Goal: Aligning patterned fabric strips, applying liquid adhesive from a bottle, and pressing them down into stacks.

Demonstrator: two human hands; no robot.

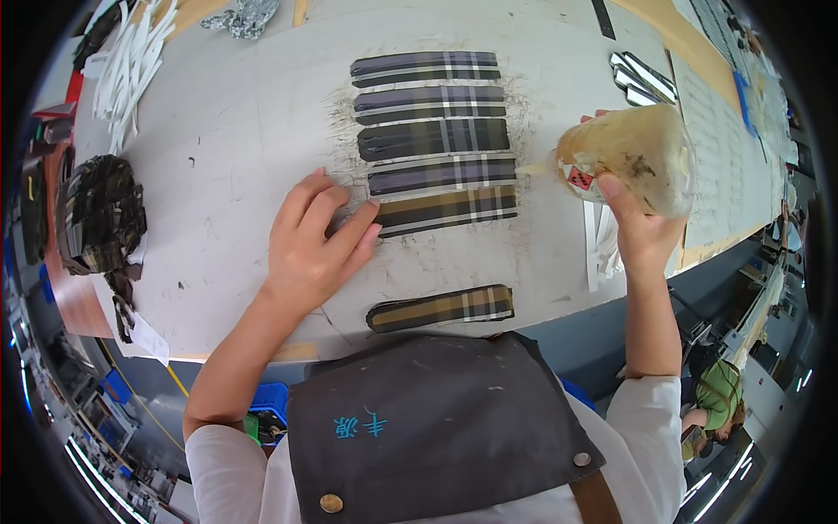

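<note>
My right hand (pixel 637 218) grips a translucent container (pixel 655 157) with yellowish contents and a small red label, held tilted beside the stacked plaid strips' right ends. A pale, blurred tip points left from it toward the strips. My left hand (pixel 319 236) lies with fingers apart at the left end of the lowest strip in the group, a brown-and-grey one (pixel 445 208). Several grey plaid strips (pixel 428 127) lie in parallel rows above it, with dark smudges around them. A separate bundle of brown plaid strips (pixel 441 307) lies near the table's front edge.
The grey table (pixel 218 201) holds white strips (pixel 131 61) and crumpled silvery material (pixel 249 16) at back left, a dark plaid fabric pile (pixel 100 210) at left, and black-and-white pieces (pixel 642 79) at back right. Blue bins (pixel 269 403) sit below. A co-worker (pixel 723 393) is at lower right.
</note>
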